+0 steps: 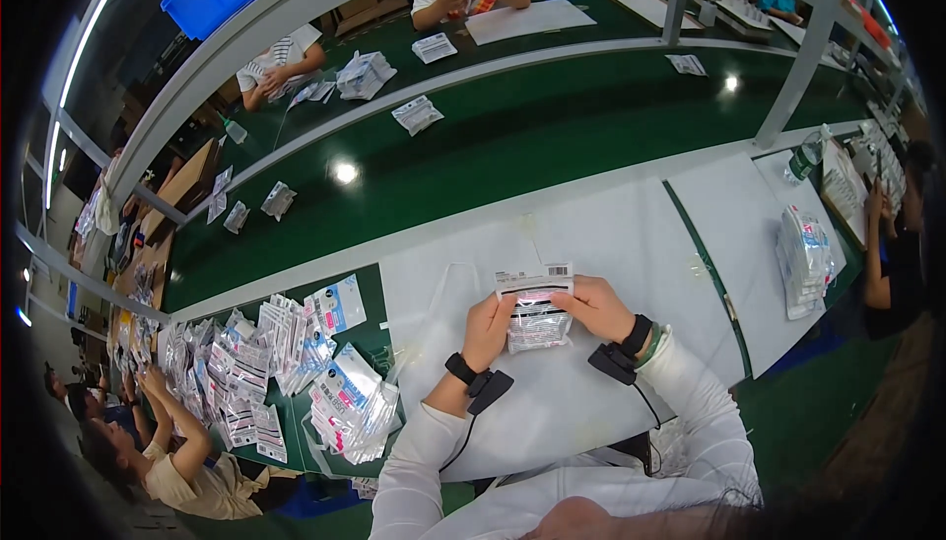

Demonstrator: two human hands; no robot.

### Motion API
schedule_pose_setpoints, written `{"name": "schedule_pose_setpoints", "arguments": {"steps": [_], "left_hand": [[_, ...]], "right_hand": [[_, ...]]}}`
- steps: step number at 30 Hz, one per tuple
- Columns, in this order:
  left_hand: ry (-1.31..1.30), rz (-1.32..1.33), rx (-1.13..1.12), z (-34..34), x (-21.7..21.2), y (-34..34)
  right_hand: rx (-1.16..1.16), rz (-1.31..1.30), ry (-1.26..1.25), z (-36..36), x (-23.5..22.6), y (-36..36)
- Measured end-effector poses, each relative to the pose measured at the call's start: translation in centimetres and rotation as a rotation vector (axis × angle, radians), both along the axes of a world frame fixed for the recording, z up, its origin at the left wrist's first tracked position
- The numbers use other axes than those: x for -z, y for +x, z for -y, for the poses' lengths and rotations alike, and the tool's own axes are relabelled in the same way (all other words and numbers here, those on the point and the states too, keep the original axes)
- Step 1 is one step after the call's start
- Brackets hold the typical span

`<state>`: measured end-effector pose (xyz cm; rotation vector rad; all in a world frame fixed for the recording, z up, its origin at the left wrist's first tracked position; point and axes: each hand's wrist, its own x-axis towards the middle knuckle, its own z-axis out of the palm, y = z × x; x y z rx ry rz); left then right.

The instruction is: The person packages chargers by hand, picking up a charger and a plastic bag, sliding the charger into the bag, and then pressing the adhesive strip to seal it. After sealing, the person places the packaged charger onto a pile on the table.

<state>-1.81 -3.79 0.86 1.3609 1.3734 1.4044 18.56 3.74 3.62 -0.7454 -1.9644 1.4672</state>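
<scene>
Both hands, left hand (pixel 486 329) and right hand (pixel 595 307), have their fingers closed on a clear plastic packet with a white label (pixel 537 311), apparently flat, held just above the white sheet-covered bench (pixel 631 244).

Long white sleeves, bare hands, a black device strapped at each wrist.

The left hand (pixel 488 328) and the right hand (pixel 597 305) are uncovered, without gloves. Both forearms wear loose white sleeves that crease at the elbows. Each wrist carries a black band with a small black box-shaped unit (pixel 490 390) hanging below it; a thin dark cable (pixel 460 446) trails from each unit along the sleeve toward the body. A greenish band, possibly a bracelet (pixel 653 343), sits beside the right strap.
</scene>
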Motion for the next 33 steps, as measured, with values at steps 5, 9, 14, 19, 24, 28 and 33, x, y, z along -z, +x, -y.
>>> {"name": "schedule_pose_setpoints", "arguments": {"steps": [5, 9, 14, 19, 24, 28, 33], "left_hand": [[-0.039, -0.063, 0.042, 0.0, 0.9, -0.9], [-0.002, -0.063, 0.14, 0.5, 0.1, -1.2], [-0.073, -0.359, 0.188, 0.5, -0.7, -1.5], [-0.04, -0.254, 0.23, 0.5, 0.1, -2.5], [-0.029, -0.142, 0.208, 0.2, 1.6, -2.9], [-0.037, -0.097, 0.162, 0.6, 1.3, -2.5], [0.029, 0.022, 0.13, 0.4, 1.5, -1.7]], "right_hand": [[0.091, 0.146, 0.468, -0.5, 0.1, 0.4], [-0.007, -0.006, 0.298, -0.3, 0.4, -0.1], [0.016, -0.04, 0.431, -0.4, 2.1, -0.1], [-0.016, -0.013, 0.393, -0.2, 0.2, 0.2], [-0.001, -0.034, 0.301, -0.5, 0.0, 0.6], [0.003, -0.107, 0.207, -0.6, 0.7, 0.1], [-0.069, -0.199, 0.048, -0.1, 1.2, -0.3]]}}
